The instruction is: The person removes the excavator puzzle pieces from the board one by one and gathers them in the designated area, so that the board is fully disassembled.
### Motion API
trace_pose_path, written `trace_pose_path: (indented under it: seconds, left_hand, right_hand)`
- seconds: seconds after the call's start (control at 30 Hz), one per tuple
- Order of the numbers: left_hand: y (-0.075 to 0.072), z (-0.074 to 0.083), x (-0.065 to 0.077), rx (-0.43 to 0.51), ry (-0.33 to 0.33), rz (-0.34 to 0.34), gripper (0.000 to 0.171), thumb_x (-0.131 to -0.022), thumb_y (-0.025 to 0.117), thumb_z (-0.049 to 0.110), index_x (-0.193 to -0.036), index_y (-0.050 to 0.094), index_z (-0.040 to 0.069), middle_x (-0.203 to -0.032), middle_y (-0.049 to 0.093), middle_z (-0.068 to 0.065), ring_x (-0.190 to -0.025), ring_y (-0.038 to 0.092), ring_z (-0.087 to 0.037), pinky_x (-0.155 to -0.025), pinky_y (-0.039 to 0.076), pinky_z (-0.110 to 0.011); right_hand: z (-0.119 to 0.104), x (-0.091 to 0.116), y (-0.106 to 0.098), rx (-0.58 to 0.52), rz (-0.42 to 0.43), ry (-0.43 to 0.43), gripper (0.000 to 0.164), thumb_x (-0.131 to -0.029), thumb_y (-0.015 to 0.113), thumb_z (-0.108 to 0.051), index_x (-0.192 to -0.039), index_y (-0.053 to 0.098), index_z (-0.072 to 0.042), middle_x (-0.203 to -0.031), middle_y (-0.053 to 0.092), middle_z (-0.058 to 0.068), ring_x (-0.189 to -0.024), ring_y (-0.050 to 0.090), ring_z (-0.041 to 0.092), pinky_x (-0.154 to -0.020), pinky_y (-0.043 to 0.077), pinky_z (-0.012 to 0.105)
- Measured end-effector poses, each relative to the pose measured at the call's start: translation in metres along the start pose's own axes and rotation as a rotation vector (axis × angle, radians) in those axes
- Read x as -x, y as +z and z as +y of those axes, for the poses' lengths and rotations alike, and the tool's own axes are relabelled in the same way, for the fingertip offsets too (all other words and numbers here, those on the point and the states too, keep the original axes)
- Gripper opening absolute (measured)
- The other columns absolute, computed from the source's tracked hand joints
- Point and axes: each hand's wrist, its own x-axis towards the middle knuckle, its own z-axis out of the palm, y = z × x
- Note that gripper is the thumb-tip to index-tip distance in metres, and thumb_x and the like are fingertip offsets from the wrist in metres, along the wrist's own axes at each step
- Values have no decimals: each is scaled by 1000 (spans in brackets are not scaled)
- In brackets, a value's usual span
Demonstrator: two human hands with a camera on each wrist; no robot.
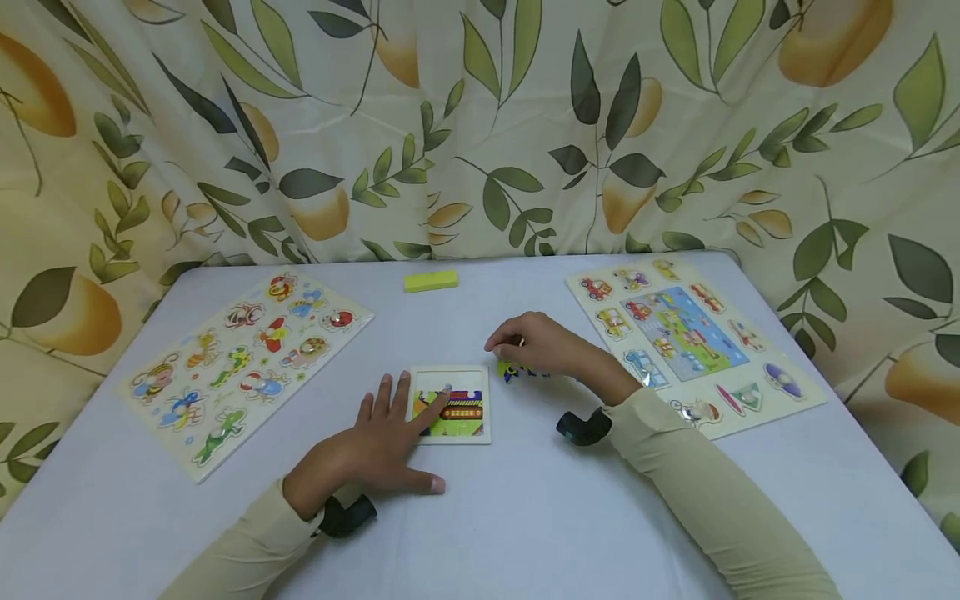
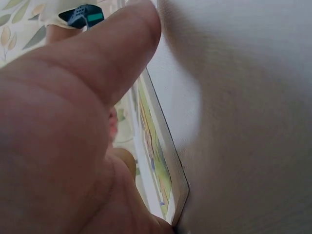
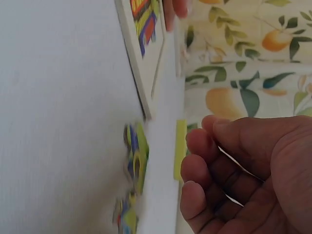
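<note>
A small square jigsaw puzzle in a white frame (image 1: 486,417) lies at the table's middle, its lower part filled with colourful pieces and its top strip bare white. My left hand (image 1: 378,446) lies over its left side with fingers spread, the index finger resting on the picture. In the left wrist view, the left thumb (image 2: 122,46) extends beside the frame's edge. Just right of the puzzle, my right hand (image 1: 543,343) hovers over loose jigsaw pieces (image 3: 137,158). Its fingers are loosely bent, thumb near the index fingertip, with nothing visible between them. The hand partly covers those pieces in the head view.
A board of insect pictures (image 1: 240,358) lies at left, and a board of vehicle and toy pictures (image 1: 682,342) at right. The yellow block (image 1: 431,281) sits near the table's back edge. Behind the table hangs a leaf-and-fruit patterned curtain (image 1: 480,125).
</note>
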Motion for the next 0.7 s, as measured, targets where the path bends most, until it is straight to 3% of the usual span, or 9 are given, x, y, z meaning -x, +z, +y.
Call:
trace_pose_path:
  seconds: [0.13,0.33,0.7]
  left_hand:
    - [1,0,0,-24,-13,7,112,-69,70,73,-156,10,36,-158,-13,-23,-141,-15,-47,-110,2,-63]
    - [1,1,-1,-69,-12,0,104,-71,67,75,-155,21,36,-158,-11,-26,-141,-14,-48,-109,3,-65]
    - [0,0,1,-61,-1,-4,101,-71,64,77,-154,23,37,-158,-11,-24,-141,-14,-47,-108,2,-66]
  right_hand:
    - [-8,-11,13,-35,-28,-15,16,-95,61,-4,-105,74,-2,-101,71,5,-83,57,15,-75,48,30]
    - [-20,-23,25,-59,-81,-43,18,-96,61,-6,-108,73,-2,-103,70,4,-87,58,15,-79,49,28]
    - [-39,-42,49,-58,-153,-43,19,-96,60,-7,-110,73,-4,-103,70,1,-87,58,11,-77,48,23]
